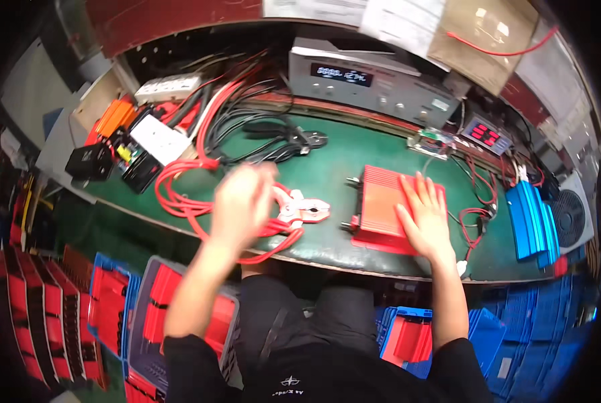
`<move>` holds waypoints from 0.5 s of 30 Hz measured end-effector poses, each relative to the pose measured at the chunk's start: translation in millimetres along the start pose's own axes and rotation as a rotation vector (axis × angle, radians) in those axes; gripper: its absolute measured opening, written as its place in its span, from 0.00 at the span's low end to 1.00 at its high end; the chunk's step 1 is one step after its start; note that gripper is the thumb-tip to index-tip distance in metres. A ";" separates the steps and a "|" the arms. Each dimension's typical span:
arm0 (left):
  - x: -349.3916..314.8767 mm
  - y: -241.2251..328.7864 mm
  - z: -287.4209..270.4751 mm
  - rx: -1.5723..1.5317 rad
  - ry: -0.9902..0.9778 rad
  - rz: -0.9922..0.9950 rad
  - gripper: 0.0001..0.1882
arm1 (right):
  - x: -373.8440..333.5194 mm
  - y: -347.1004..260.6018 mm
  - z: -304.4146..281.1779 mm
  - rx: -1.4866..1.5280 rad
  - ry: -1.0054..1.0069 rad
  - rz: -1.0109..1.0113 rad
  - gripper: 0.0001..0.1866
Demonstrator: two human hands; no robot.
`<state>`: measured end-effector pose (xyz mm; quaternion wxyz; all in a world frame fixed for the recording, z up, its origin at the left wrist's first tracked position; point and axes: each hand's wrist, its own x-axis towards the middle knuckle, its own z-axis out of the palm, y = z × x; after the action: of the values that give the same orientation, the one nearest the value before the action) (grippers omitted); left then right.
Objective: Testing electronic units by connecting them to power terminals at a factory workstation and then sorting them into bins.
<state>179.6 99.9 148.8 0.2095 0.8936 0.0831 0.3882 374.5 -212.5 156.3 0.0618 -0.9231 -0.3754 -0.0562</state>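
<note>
My right hand (424,218) lies flat on the right part of a red power inverter (384,201), fingers stretched out. The inverter is a finned metal box with two terminal posts on its left end, resting on the green bench top near the front edge. My left hand (243,201) is smeared by motion, so its fingers cannot be read. It hovers over thick red cables (173,191), just left of a red battery clamp (306,209) that lies on the bench. Farther back rests a black battery clamp (307,140) with black cables.
A grey instrument with a lit display (371,80) stands at the back, a small red-digit meter (486,134) to its right. Blue finned housings (532,221) and a fan (572,211) sit far right. Bins with red parts (146,316) and blue crates (529,342) stand below the bench.
</note>
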 end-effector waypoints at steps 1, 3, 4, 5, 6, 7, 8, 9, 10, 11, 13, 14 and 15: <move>38.3 -28.5 7.4 0.031 -0.009 0.108 0.06 | 10.6 3.1 4.6 -0.016 0.017 0.007 0.33; 86.6 -77.4 24.7 0.300 -0.373 -0.033 0.24 | 30.3 11.4 11.7 -0.005 0.016 0.015 0.34; 101.7 -96.4 36.7 0.448 -0.585 -0.021 0.42 | 38.4 15.3 13.9 -0.025 0.031 0.027 0.34; 99.1 -104.3 55.9 0.399 -0.569 0.011 0.49 | 45.7 17.8 16.3 -0.054 0.025 0.041 0.33; 98.4 -111.6 69.5 0.375 -0.642 -0.051 0.57 | 50.5 20.6 16.6 -0.018 0.062 0.025 0.33; 96.2 -114.7 81.1 0.468 -0.702 -0.049 0.64 | 54.5 22.2 16.8 -0.017 0.071 0.013 0.34; 89.3 -113.0 90.6 0.429 -0.511 -0.015 0.59 | 56.7 22.4 17.1 -0.014 0.064 0.012 0.34; 88.9 -114.2 91.7 0.440 -0.396 0.056 0.57 | 58.5 23.6 16.8 -0.005 0.074 0.007 0.34; 85.3 -111.1 92.5 0.389 -0.362 0.116 0.55 | 58.6 22.9 17.7 -0.008 0.086 0.024 0.34; 81.9 -108.4 89.2 0.425 -0.306 0.162 0.51 | 59.5 23.4 18.6 -0.007 0.095 0.011 0.33; 78.8 -100.3 81.2 0.430 -0.409 0.161 0.50 | 60.3 23.1 21.1 -0.021 0.096 0.020 0.33; 78.7 -97.0 75.6 0.433 -0.436 0.175 0.49 | 61.0 23.3 22.1 0.007 0.113 0.003 0.33; 79.0 -91.7 76.1 0.414 -0.436 0.201 0.49 | 62.8 22.4 23.6 0.012 0.119 -0.010 0.33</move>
<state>290.4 183.2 114.1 -0.0032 0.9832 0.0247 0.1811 436.2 -181.7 140.8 0.0892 -0.9158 -0.3761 -0.1092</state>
